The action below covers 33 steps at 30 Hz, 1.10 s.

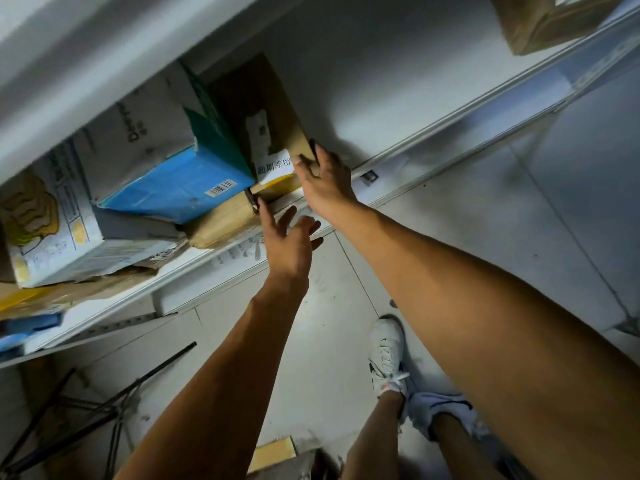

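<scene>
**Pulling a box off the shelf: grip set, lift not begun**

Head view: right hand [325,181] reaches up to the shelf [391,168], arm near full stretch. Its fingers are clamped on the right lower corner of the brown cardboard box [263,109], thumb on the near face, the others hooked over the far edge. The box stands upright at the right end of the row. It is pressed against a blue box [176,188] on its left and sits on a yellow parcel [277,188]. A white label [275,166] shows just beside the thumb.

Left hand [289,237] is lower and nearer, palm away, fingers apart and straight, holding nothing. The index tip is at the end of a brown paper parcel [221,221]; cannot tell if it touches.

Step, as I judge it: grasp made, extraction about to start. The next move calls for sliding the box right and out, with the left hand coming under as support or steadying the stack. The neighbours lean, so they may shift.
</scene>
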### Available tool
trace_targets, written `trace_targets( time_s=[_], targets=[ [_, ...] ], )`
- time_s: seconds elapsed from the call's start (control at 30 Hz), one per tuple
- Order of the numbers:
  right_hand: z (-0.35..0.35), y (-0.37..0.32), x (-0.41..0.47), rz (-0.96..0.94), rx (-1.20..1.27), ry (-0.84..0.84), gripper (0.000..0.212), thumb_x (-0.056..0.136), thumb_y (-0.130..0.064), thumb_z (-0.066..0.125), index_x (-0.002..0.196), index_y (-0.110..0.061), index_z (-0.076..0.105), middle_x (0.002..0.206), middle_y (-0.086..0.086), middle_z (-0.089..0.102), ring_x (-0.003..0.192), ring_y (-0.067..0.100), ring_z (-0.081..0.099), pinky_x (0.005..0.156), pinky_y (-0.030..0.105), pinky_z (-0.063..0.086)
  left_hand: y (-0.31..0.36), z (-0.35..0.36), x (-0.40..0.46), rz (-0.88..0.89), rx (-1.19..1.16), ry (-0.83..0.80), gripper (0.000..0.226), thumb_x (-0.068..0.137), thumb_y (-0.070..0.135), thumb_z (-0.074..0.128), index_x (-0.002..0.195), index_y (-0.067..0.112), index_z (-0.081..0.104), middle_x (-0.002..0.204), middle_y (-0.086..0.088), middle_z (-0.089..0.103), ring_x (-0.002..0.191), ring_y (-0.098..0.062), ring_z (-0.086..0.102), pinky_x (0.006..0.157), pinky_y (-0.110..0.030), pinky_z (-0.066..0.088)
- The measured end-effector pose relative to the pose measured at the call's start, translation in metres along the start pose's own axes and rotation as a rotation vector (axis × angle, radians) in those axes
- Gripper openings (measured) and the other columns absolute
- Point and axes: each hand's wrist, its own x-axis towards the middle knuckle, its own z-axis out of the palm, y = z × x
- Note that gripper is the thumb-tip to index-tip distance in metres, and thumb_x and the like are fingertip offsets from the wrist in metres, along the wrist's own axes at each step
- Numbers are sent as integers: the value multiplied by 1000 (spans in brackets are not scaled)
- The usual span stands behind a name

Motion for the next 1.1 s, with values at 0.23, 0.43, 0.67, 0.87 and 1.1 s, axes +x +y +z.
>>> trace_targets(
  time_s=[0.23,0.43,0.67,0.87,1.1],
  targets=[
    [1,15,-12,49,170,85,56,99,-41,57,151,-33,38,149,10,31,137,31,36,105,46,48,-2,3,-5,8,-24,-42,73,104,20,54,161,36,12,147,-12,52,112,-25,67,91,-39,57],
    [-9,35,-30,62,368,8,50,101,-29,58,147,-31,38,144,7,32,116,19,54,94,42,58,-3,6,-3,-138,-195,-12,64,100,52,54,155,27,33,139,-7,56,105,-21,71,87,-37,60],
    [-33,65,-64,122,582,16,36,97,-25,59,131,-29,49,136,12,54,117,27,62,79,24,53,2,1,-8,-252,-287,-38,49,95,52,61,132,20,61,124,-6,70,116,-23,67,96,-35,55],
    [-88,99,-113,192,532,14,58,81,-51,64,136,-38,47,125,-1,66,112,16,66,84,34,58,-14,4,-38,-293,-184,-263,41,98,29,59,132,7,58,117,-14,73,107,-28,69,95,-37,57],
    [-154,117,-132,197,644,46,76,76,-40,76,146,-30,49,116,4,75,108,25,71,99,56,53,-25,31,-74,-367,17,-494,58,88,37,66,135,5,54,117,-13,73,108,-33,70,97,-45,57]
  ],
)
